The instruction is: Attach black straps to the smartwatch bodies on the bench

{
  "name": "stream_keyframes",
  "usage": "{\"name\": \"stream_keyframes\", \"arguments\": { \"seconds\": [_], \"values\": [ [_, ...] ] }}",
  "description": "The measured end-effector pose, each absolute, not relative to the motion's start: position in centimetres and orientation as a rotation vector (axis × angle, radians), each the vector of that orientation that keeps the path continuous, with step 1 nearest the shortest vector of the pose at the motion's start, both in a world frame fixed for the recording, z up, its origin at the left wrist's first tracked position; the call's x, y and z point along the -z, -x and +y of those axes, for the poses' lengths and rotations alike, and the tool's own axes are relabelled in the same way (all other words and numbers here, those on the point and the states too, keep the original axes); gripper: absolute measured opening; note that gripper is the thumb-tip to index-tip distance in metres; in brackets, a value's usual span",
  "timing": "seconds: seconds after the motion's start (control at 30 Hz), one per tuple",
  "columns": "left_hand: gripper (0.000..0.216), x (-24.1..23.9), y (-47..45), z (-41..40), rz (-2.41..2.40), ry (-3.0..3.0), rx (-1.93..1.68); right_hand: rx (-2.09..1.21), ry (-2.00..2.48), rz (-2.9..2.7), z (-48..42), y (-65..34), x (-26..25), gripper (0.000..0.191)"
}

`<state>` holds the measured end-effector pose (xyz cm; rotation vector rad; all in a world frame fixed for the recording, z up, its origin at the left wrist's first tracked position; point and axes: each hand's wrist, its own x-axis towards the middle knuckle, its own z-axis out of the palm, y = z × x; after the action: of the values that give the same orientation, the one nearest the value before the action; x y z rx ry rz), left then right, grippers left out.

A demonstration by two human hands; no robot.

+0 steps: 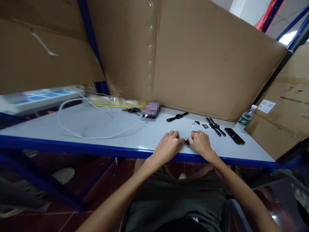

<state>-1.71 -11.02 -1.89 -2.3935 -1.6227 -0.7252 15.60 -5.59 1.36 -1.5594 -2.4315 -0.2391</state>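
Note:
My left hand (pixel 168 145) and my right hand (pixel 200 142) rest side by side on the white table (pixel 101 124) near its blue front edge. Both are curled, fingertips pinching a small black part (pixel 186 141) between them. A ring shows on my left hand. Just beyond lie a black watch strap (pixel 177 117), some tiny screws and small parts (pixel 198 123), black tweezers or pliers (pixel 215 126) and a black phone (pixel 234 135).
A white cable (pixel 96 137) loops across the table to a small charger box (pixel 150 115). A water bottle (pixel 245 118) stands at the right. Large cardboard sheets (pixel 205 58) wall the back; a cardboard box (pixel 285 106) sits at right.

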Motion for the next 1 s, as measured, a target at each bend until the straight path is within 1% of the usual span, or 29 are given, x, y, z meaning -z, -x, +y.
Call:
{"name": "stream_keyframes", "arguments": {
  "seconds": [0.1, 0.17, 0.27, 0.37, 0.43, 0.47, 0.67, 0.77, 0.83, 0.87, 0.93, 1.0],
  "values": [
    [0.029, 1.8, 1.7, -11.1, -1.622, 2.395, 0.699, -0.04, 1.527, -2.345, -4.0, -16.5, -2.1, 0.021],
    [0.029, 1.6, 1.7, -11.2, -1.627, 2.395, 0.688, -0.351, 1.334, -2.335, -2.5, -17.2, -2.3, 0.016],
    [0.029, 1.5, 1.6, -11.4, -1.64, 2.397, 0.692, -0.808, 1.043, -2.353, -0.6, -17.9, -2.2, 0.014],
    [0.029, 1.4, 1.6, -11.4, -1.636, 2.408, 0.723, -1.026, 0.997, -2.292, 0.2, -18.1, -1.7, 0.013],
    [0.029, 1.4, 1.6, -11.4, -1.633, 2.413, 0.731, -0.993, 1.026, -2.279, 0.0, -18.2, -1.5, 0.012],
    [0.028, 1.4, 1.6, -11.4, -1.635, 2.412, 0.73, -0.908, 1.048, -2.294, -0.3, -18.2, -1.3, 0.011],
    [0.029, 1.5, 1.6, -11.3, -1.64, 2.405, 0.689, -0.072, 1.318, -2.433, -4.1, -17.6, -1.0, 0.015],
    [0.029, 1.6, 1.6, -11.3, -1.628, 2.397, 0.679, 0.225, 1.444, -2.432, -5.9, -16.5, -1.0, 0.019],
    [0.029, 1.6, 1.6, -11.3, -1.631, 2.395, 0.688, 0.26, 1.491, -2.433, -6.3, -16.2, -1.2, 0.02],
    [0.029, 1.6, 1.6, -11.3, -1.634, 2.397, 0.694, 0.212, 1.511, -2.423, -6.2, -16.2, -1.3, 0.02],
    [0.029, 1.6, 1.6, -11.3, -1.635, 2.402, 0.704, 0.015, 1.495, -2.361, -5.3, -16.7, -1.6, 0.018],
    [0.029, 1.6, 1.7, -11.2, -1.628, 2.407, 0.701, -0.266, 1.35, -2.296, -3.9, -17.4, -1.9, 0.017]
  ]
}}
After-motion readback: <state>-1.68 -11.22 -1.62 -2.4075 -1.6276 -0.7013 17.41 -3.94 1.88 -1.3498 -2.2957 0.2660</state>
